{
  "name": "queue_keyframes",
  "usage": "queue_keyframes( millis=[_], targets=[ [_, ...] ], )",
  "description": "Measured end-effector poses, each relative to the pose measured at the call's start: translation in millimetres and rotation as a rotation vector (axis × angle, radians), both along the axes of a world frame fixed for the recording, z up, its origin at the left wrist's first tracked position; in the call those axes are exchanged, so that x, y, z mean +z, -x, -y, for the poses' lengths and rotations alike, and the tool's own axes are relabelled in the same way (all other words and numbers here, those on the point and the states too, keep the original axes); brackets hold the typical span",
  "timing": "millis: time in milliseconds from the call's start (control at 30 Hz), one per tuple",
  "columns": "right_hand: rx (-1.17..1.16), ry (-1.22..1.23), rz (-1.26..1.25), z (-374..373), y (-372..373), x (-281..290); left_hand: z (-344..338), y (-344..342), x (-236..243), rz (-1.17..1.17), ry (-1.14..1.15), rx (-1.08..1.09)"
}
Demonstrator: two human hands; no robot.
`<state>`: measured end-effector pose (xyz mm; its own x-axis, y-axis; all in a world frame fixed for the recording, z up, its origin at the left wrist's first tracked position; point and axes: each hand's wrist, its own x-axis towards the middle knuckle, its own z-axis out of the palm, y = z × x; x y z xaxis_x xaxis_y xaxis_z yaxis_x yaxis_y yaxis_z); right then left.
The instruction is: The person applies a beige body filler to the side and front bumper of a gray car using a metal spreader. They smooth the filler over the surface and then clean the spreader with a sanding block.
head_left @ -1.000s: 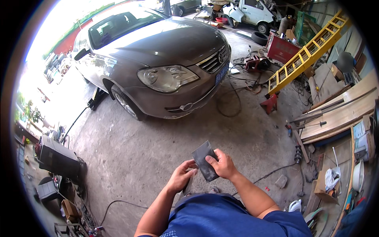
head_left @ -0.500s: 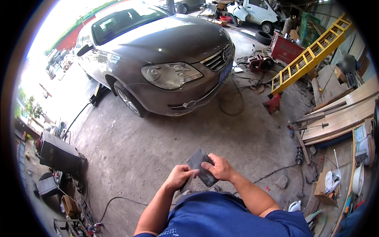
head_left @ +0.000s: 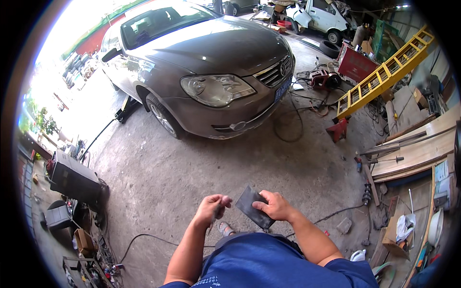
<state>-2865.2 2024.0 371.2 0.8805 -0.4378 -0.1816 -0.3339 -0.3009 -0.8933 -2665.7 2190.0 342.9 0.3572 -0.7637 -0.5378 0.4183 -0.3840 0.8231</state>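
My right hand [head_left: 277, 205] grips a dark grey, flat rectangular pad [head_left: 251, 205] by its right side, thumb on top. The pad is tilted, with one corner pointing away from me. To its left, my left hand [head_left: 212, 208] is closed, and a gap separates it from the pad. Something thin and dark [head_left: 214, 220] hangs below the left fingers; its kind cannot be made out. Both hands are in front of my blue shirt, above the concrete floor.
Ahead stands a grey-brown car [head_left: 211, 72], its front toward me. A yellow ladder [head_left: 384, 72] leans at the right, near a red jack stand [head_left: 339, 129]. Wooden boards [head_left: 418, 149] lie to the right. A dark cabinet [head_left: 76, 177] stands left, and a black cable [head_left: 144, 235] crosses the floor.
My left hand has come away from the pad, leaving a gap. The right hand still holds the pad. The view has shifted slightly, so the surroundings sit farther right.
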Motion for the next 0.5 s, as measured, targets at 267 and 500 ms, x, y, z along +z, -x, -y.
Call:
queue_keyframes(
  millis=[267, 500],
  targets=[
    [0.068, 0.028, -0.022, 0, 4, -2, -1, -3, 1, 0.140, 0.069, 0.036],
    [0.159, 0.062, -0.071, 0, 5, -2, 13, 22, 9, 0.077, 0.132, -0.021]
  ],
)
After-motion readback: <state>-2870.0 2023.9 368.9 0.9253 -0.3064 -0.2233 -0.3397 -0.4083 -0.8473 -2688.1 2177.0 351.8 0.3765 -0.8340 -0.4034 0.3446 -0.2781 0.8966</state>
